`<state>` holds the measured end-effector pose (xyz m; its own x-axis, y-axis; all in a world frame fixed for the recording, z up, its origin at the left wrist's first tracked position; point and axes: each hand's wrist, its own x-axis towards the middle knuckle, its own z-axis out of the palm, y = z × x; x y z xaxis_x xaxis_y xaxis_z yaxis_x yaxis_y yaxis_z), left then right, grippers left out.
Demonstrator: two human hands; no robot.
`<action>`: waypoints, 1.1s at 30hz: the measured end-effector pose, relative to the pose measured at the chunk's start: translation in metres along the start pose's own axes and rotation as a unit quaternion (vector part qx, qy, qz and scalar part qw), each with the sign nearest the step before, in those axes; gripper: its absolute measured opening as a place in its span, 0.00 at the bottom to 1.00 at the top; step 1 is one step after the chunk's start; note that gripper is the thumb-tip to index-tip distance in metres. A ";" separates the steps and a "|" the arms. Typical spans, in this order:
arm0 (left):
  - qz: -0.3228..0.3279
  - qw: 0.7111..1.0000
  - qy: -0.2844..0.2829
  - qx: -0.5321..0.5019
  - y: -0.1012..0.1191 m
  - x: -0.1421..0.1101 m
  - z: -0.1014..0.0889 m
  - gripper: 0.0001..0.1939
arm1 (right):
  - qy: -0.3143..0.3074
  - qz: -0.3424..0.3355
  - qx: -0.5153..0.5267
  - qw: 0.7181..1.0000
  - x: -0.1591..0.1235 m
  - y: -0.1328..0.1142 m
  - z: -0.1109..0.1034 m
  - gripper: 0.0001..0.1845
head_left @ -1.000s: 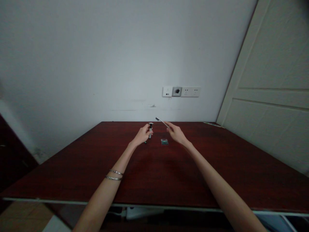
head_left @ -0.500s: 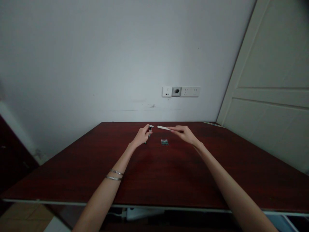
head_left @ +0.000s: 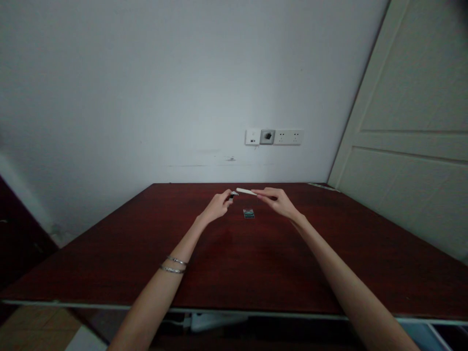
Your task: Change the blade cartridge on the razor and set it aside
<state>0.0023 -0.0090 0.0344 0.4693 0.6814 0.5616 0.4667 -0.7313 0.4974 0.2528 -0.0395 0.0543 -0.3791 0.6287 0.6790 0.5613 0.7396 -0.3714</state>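
I have left fingers (head_left: 224, 196) curled around metal-headed tool (head_left: 234, 194), right fingers (head_left: 271, 191) pinched on white stick (head_left: 245, 191), both reaching forward above surface (head_left: 234, 263).

The left hand (head_left: 218, 205) held a tool (head_left: 231, 196) close to the right hand's (head_left: 281, 202) white stick (head_left: 245, 191); a case (head_left: 249, 213) lay on the table (head_left: 241, 273).
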 end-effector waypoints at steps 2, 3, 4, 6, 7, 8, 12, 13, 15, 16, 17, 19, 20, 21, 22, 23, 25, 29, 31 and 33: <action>0.006 1.000 -0.001 0.001 0.000 0.000 0.001 0.09 | -0.009 -0.011 0.000 1.000 0.001 -0.005 0.002 0.18; 0.006 1.000 0.000 -0.001 0.000 0.000 0.002 0.09 | -0.015 -0.015 -0.001 1.000 0.002 -0.006 0.003 0.18; 0.004 1.000 0.002 -0.004 0.000 0.000 0.002 0.08 | -0.020 -0.015 -0.003 1.000 0.002 -0.006 0.004 0.18; -0.005 1.000 0.002 -0.009 -0.002 -0.001 0.002 0.06 | -0.019 -0.008 -0.004 1.000 0.000 -0.003 0.004 0.17; -0.010 1.000 0.001 -0.011 -0.003 -0.001 0.002 0.06 | -0.015 -0.002 -0.003 1.000 -0.001 0.000 0.003 0.17; -0.015 1.000 0.001 -0.013 -0.003 -0.001 0.002 0.06 | -0.009 0.004 -0.003 1.000 -0.002 0.002 0.002 0.17; -0.029 0.999 0.000 -0.025 -0.003 -0.001 0.005 0.06 | -0.001 0.007 -0.010 1.000 -0.001 -0.003 0.005 0.17; -0.030 0.999 -0.001 -0.033 -0.002 -0.001 0.006 0.06 | -0.003 0.002 -0.014 1.000 0.000 -0.006 0.007 0.17; -0.030 0.997 0.000 -0.068 0.000 0.000 0.006 0.06 | -0.010 -0.005 -0.023 1.000 0.001 -0.009 0.010 0.17; -0.031 0.995 0.002 -0.094 0.002 0.000 0.005 0.06 | -0.011 -0.004 -0.030 0.999 0.001 -0.007 0.010 0.17; -0.033 0.992 0.007 -0.124 0.003 0.001 0.003 0.06 | -0.008 0.002 -0.037 0.999 -0.001 -0.005 0.009 0.17; -0.040 0.983 0.023 -0.177 0.005 0.003 -0.001 0.06 | 0.006 0.018 -0.039 0.999 -0.005 0.005 0.005 0.16; -0.044 0.980 0.029 -0.194 0.007 0.003 -0.003 0.06 | 0.016 0.024 -0.034 0.999 -0.007 0.010 0.002 0.16; -0.049 0.977 0.031 -0.205 0.008 0.004 -0.004 0.06 | 0.026 0.027 -0.025 0.999 -0.009 0.014 -0.001 0.16; -0.055 0.975 0.030 -0.213 0.009 0.004 -0.004 0.06 | 0.035 0.027 -0.014 0.999 -0.010 0.017 -0.003 0.16; -0.062 0.973 0.024 -0.221 0.010 0.005 -0.003 0.06 | 0.042 0.023 -0.005 0.999 -0.010 0.017 -0.003 0.17; -0.082 0.967 0.002 -0.242 0.012 0.005 0.001 0.06 | 0.050 0.012 -0.005 0.999 -0.007 0.012 0.000 0.17; -0.128 0.949 -0.044 -0.283 0.014 0.004 0.009 0.06 | 0.047 -0.001 -0.052 0.998 0.000 -0.005 0.012 0.17; -0.140 0.942 -0.062 -0.297 0.014 0.003 0.010 0.07 | 0.047 0.004 -0.078 0.996 0.000 -0.006 0.015 0.17; -0.145 0.938 -0.070 -0.306 0.014 0.003 0.010 0.07 | 0.055 0.013 -0.091 0.994 -0.002 0.000 0.013 0.17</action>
<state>0.0177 -0.0169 0.0367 0.5032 0.8197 0.2737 0.0915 -0.3655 0.9263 0.2441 -0.0381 0.0447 -0.2849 0.6099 0.7395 0.6971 0.6613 -0.2769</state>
